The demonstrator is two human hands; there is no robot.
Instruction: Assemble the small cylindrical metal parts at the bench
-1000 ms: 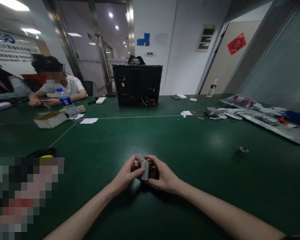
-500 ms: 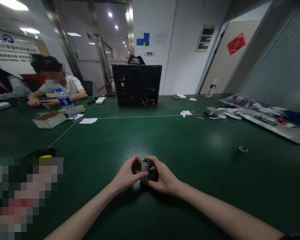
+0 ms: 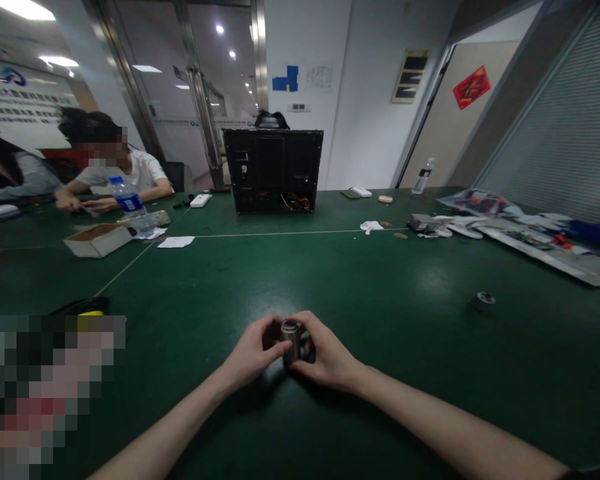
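Note:
A small silvery metal cylinder with a ringed upper end stands between my hands, close above or on the green tabletop; whether its base touches is hidden. From the left, the thumb and curled fingers of my left hand close on its side. On the opposite side my right hand grips it, with the index finger near the top rim and the thumb low down. The cylinder leans slightly, its top toward the left. Some fingertips behind it are hidden. Farther right lies a short dark metal cylinder, touched by neither hand.
A black open-backed panel with wires stands ahead. At left are an open box, a water bottle and a person seated at the table. Papers, bags and parts crowd the right side. Blurred blocks cover the lower left.
The cylinder has tipped slightly, its top moving left. My left thumb has shifted a little left and up on it. Both hands keep their hold.

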